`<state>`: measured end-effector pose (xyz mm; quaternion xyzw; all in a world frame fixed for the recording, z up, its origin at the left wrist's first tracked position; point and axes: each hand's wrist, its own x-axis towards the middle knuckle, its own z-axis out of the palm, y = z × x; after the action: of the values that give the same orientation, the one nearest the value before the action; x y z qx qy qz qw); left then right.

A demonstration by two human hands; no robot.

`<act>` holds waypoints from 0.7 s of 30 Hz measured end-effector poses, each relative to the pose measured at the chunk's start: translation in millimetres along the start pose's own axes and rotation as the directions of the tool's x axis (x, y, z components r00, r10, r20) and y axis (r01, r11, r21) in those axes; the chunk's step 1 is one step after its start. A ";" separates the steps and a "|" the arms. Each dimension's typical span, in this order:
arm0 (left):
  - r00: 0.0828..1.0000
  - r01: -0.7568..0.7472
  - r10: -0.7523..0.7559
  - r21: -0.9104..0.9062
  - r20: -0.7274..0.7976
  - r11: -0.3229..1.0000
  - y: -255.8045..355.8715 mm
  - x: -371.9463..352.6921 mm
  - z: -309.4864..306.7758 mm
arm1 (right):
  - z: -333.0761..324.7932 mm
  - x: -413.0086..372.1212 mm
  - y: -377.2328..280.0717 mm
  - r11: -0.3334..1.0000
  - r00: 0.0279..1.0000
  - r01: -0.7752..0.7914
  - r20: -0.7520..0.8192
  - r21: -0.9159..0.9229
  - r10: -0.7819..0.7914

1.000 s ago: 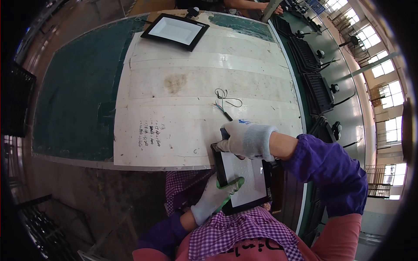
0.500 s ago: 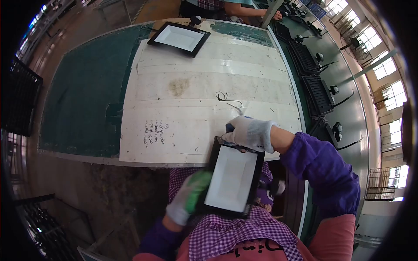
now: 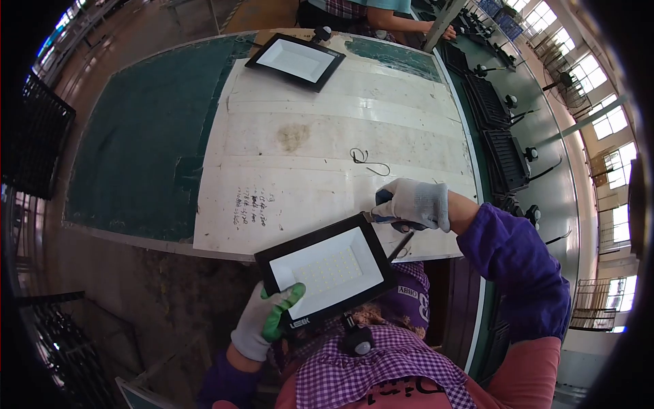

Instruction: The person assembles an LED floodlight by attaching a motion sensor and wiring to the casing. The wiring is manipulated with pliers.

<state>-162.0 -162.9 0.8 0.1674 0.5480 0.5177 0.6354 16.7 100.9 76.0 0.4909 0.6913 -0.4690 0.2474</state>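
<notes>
A black-framed LED floodlight lies tilted across my lap at the table's front edge, its white panel and rows of small LEDs facing up. My left hand, in a white glove with green fingertips, grips its lower left side, thumb on the face. At the upper right corner my right hand, also gloved, is closed with the fingertips at the frame; its underside grip is partly hidden. A motion sensor with a white dome hangs from the near edge. A short dark cable sticks out at the right.
Another floodlight rests at the far side of the white-covered table. A thin looped cord lies beyond my right hand. More floodlights line the conveyor on the right. A co-worker's arm is across the table.
The floodlight has turned from upright to a slanted sideways position. My left hand has come onto its lower left side, and the sensor has swung to the near edge.
</notes>
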 end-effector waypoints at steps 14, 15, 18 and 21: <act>0.981 0.130 -0.109 -0.129 0.159 0.983 31.7 14.1 -4.9 | 6.7 7.3 -40.6 0.990 0.996 -0.030 0.075 -0.141 0.041; 0.981 0.134 -0.111 -0.142 0.160 0.981 32.1 14.4 -5.6 | 6.8 3.7 -44.8 0.990 0.997 -0.028 0.073 -0.139 0.038; 0.981 0.148 -0.124 -0.164 0.150 0.975 30.2 14.5 -7.0 | 6.7 4.2 -42.7 0.993 0.997 -0.023 0.067 -0.117 0.031; 0.981 0.150 -0.127 -0.154 0.150 0.977 28.6 14.7 -9.0 | 9.0 9.1 -36.6 0.998 0.997 0.002 0.071 -0.070 0.003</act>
<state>-185.3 -142.0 12.4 0.1116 0.4683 0.5026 0.7181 -21.2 94.0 79.6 0.4650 0.6980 -0.4615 0.2892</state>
